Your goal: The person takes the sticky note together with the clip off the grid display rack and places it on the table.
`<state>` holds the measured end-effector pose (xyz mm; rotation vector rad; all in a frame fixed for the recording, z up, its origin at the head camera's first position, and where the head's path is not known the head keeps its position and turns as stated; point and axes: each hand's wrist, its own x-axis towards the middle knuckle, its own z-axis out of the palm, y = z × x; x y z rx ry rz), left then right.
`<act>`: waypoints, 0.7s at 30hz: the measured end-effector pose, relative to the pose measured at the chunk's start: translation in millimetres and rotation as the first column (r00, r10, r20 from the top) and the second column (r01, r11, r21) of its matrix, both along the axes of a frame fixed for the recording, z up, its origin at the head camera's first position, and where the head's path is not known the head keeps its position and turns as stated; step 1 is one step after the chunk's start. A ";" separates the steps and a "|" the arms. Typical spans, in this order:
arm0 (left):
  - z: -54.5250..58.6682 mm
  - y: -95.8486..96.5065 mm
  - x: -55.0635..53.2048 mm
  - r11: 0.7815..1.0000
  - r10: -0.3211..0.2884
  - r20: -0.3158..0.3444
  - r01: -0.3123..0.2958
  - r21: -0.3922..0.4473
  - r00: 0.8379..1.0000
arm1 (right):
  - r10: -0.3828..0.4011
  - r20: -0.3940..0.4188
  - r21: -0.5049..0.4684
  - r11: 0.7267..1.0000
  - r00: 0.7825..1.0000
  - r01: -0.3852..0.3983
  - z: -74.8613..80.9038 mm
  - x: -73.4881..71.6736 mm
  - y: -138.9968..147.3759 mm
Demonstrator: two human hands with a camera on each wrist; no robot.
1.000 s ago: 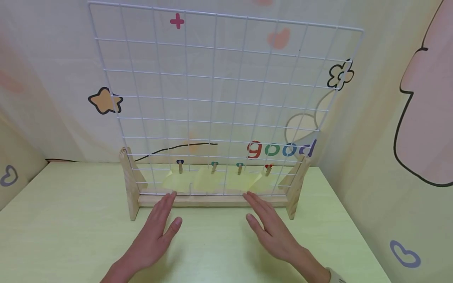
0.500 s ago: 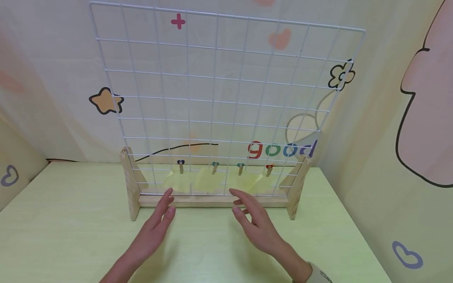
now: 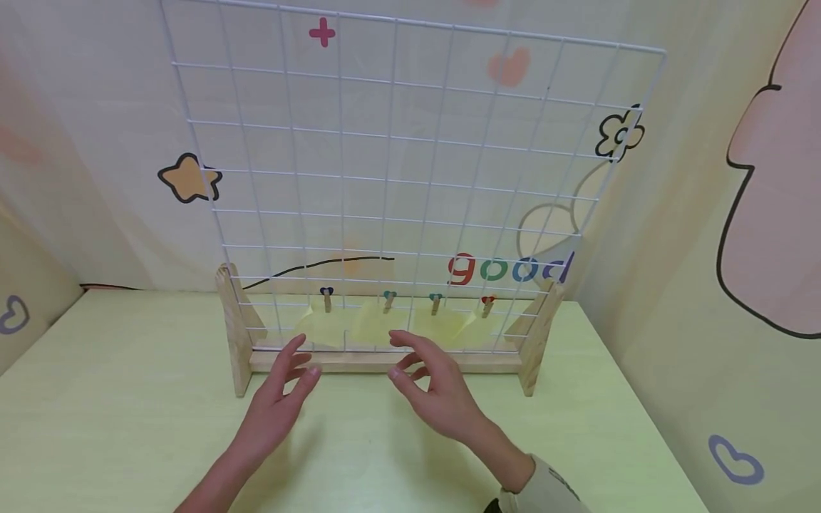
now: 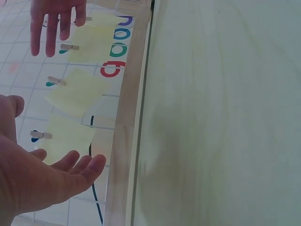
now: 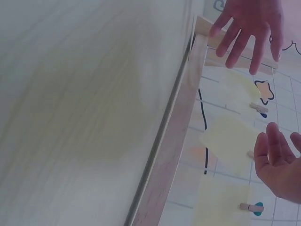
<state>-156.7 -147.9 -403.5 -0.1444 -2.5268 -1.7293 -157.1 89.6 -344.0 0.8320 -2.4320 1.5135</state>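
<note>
Both hands hover over the table's front part, before a white wire grid (image 3: 395,20) that stands in a wooden base (image 3: 365,363). Empty and with loosely bent fingers, my left hand (image 3: 272,410) is nearest the grid's lower left. My right hand (image 3: 442,395) faces it near the middle, its fingers relaxed and holding nothing. Several yellow sticky notes hang along the grid's bottom, such as the left one (image 4: 70,134) and a middle one (image 5: 230,141). Small wooden clothespins with coloured hearts hold them, among them a dark blue one (image 3: 328,302) and a red one (image 3: 487,306).
A pale yellow-green table (image 3: 128,399) extends on both sides of the stand. Wooden uprights, left (image 3: 236,342) and right (image 3: 541,345), support the grid. Behind it hangs a printed cloth (image 3: 102,178) with a star, a flower and the word "good".
My right hand has moved left, toward the left hand, and its fingers have bent more. My left hand has shifted slightly left, its fingers now loosely bent and spread.
</note>
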 end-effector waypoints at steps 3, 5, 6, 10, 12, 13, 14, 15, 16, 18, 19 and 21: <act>-2.2 -0.8 -1.8 1.000 0.020 -0.004 -0.020 0.009 1.000 | 0.001 0.007 0.003 1.000 1.000 -0.001 3.7 -0.8 -7.8; -3.5 -1.3 -3.0 0.999 0.041 -0.002 -0.041 0.012 0.999 | 0.003 0.015 0.001 1.000 1.000 -0.003 4.6 -2.2 -12.4; -3.9 -1.5 -3.4 0.999 0.052 -0.003 -0.052 0.012 0.999 | 0.004 0.017 -0.002 1.000 1.000 -0.004 5.0 -2.8 -14.5; -3.7 -2.0 -6.5 0.996 0.086 0.022 -0.087 0.033 0.996 | 0.004 0.014 -0.016 1.000 1.000 -0.003 6.9 -6.8 -22.1; -3.3 -2.3 -7.8 0.993 0.091 0.053 -0.094 0.065 0.994 | 0.005 0.011 -0.027 1.000 1.000 -0.005 6.0 -10.0 -25.7; -3.3 -2.5 -8.8 0.992 0.089 0.072 -0.095 0.087 0.993 | 0.006 0.008 -0.033 0.999 1.000 -0.006 4.9 -12.0 -27.5; -3.3 -2.5 -9.8 0.990 0.086 0.085 -0.095 0.107 0.993 | 0.010 0.003 -0.039 0.999 1.000 -0.010 3.7 -14.0 -29.1; -3.3 -2.4 -10.7 0.987 0.083 0.099 -0.096 0.130 0.992 | 0.012 0.002 -0.041 0.999 1.000 -0.011 0.5 -17.2 -30.6; -3.3 -2.4 -11.8 0.984 0.080 0.110 -0.096 0.153 0.991 | 0.012 0.004 -0.041 0.999 1.000 -0.012 -2.9 -20.5 -32.1; -3.7 -2.1 -14.3 0.976 0.078 0.126 -0.101 0.193 0.989 | 0.014 0.007 -0.042 0.999 1.000 -0.014 -10.0 -27.5 -35.1; -4.0 -1.9 -15.8 0.973 0.079 0.128 -0.104 0.206 0.989 | 0.014 0.010 -0.042 0.999 1.000 -0.013 -13.1 -30.9 -36.6; -5.3 -1.6 -18.4 0.969 0.085 0.124 -0.111 0.219 0.989 | 0.011 0.017 -0.041 0.999 1.000 -0.011 -18.2 -37.7 -39.5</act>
